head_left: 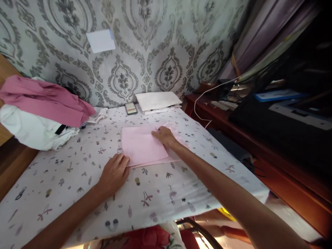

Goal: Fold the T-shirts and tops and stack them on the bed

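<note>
A light pink cloth (142, 145) lies folded into a flat rectangle on the patterned sheet, with a ruffled part showing at its right. My left hand (116, 171) rests at the near left corner of the cloth. Its fingers are curled over that corner and the thumb is hidden. At the right side of the folded layer, my right hand (164, 136) pinches the cloth near its upper corner, thumb and fingers together.
A heap of a rose-pink garment (46, 98) and white clothes (33, 128) sits at the left. Against the wall lie folded white cloth (158, 101) and a small card-like item (131, 108). A reddish-brown desk (220, 116) with a white cable (196, 103) stands right of the sheet-covered surface (85, 193).
</note>
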`<state>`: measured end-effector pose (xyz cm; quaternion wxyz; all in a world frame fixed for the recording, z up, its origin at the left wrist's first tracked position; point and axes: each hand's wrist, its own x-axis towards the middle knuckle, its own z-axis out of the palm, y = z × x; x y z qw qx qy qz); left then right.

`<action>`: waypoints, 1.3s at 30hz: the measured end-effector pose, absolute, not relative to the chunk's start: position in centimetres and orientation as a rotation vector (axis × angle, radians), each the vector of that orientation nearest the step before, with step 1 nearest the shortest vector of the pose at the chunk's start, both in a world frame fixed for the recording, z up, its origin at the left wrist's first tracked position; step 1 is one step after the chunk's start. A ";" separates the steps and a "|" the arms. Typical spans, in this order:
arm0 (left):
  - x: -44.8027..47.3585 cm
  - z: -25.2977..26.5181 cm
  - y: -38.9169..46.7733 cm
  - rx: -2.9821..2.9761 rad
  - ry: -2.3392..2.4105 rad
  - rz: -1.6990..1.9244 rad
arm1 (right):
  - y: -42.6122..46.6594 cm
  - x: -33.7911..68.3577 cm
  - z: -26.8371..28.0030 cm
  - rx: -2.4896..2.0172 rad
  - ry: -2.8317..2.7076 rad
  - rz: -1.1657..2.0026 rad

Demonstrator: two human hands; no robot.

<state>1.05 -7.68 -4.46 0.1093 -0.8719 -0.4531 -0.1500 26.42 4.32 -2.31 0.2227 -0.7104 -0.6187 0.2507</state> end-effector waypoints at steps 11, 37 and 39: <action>0.3 -4.2 -8.4 -2.694 -1.322 -0.323 | 4.3 25.7 -4.2 -1.751 -1.790 0.475; 5.2 -6.0 0.5 -2.952 -1.247 -0.287 | 4.2 24.1 -4.2 -1.610 -2.040 0.305; 5.3 -5.9 0.4 -2.959 -1.239 -0.286 | 2.9 23.9 -5.2 -1.462 -2.216 0.237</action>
